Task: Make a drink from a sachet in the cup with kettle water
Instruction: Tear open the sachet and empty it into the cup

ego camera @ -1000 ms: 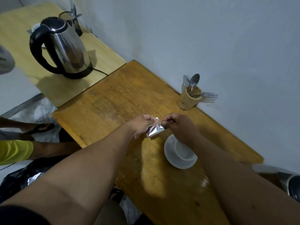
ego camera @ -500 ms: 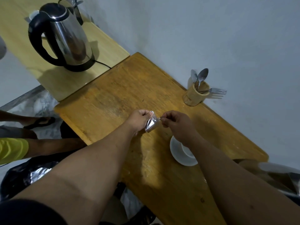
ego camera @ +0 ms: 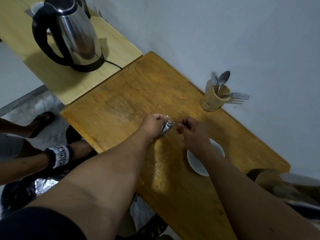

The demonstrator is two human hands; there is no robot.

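A small silver foil sachet [ego camera: 166,127] is held above the wooden table [ego camera: 121,101]. My left hand [ego camera: 153,124] grips its body and my right hand [ego camera: 192,130] pinches its top corner. Under my right wrist lies a white saucer [ego camera: 195,161] with the cup on it, and my arm hides the cup. A steel kettle [ego camera: 72,35] with a black handle stands on its base on a paler table [ego camera: 119,49] at the far left.
A bamboo holder [ego camera: 214,98] with spoons and a fork stands against the wall at the right. Another person's legs and sandalled feet [ego camera: 41,120] are on the floor to the left. Crumpled foil and a dark bag [ego camera: 41,186] lie below the table edge.
Both hands have lifted the sachet a little away from the saucer, and my right fingers have pulled its top corner out to the right. The view has shifted toward the kettle.
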